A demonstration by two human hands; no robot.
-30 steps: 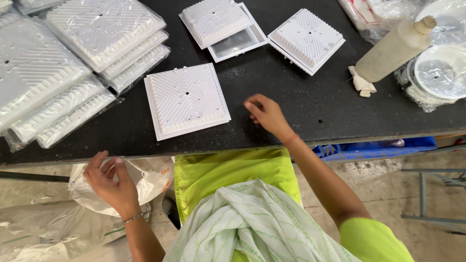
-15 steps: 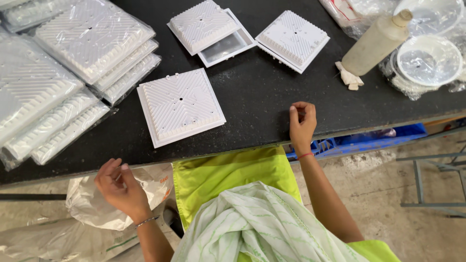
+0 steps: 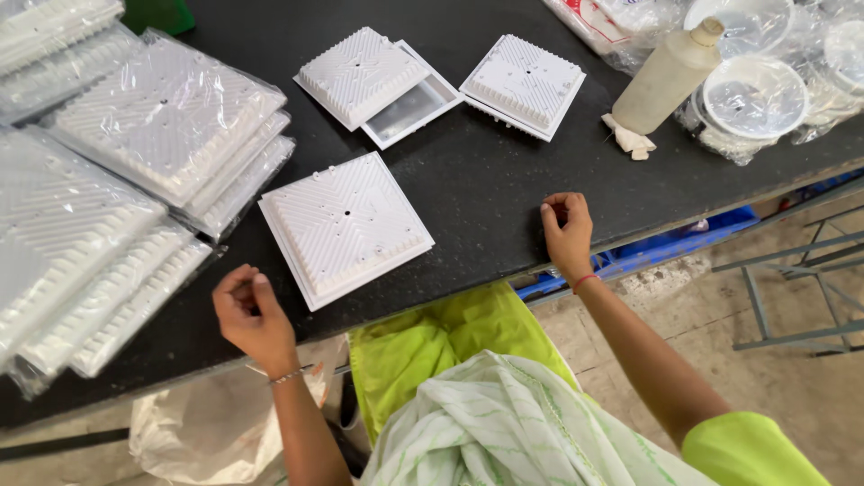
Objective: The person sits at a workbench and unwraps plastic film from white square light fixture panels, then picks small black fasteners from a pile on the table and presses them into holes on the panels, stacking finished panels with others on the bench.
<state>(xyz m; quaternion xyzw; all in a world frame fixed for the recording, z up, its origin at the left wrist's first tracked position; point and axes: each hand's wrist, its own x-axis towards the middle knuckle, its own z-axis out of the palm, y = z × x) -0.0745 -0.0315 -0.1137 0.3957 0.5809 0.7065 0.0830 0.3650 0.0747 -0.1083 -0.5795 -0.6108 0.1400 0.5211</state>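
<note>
both hands hover at the near edge of the black table [image 3: 486, 193]. left hand [image 3: 255, 315] is raised with fingers curled loosely, thumb against the fingertips, holding nothing visible. right hand [image 3: 567, 232] rests on the table edge, fingers bent inward, empty. between them, nearer the left hand, the white ribbed square panel [image 3: 346, 225] lies flat, untouched.
</note>
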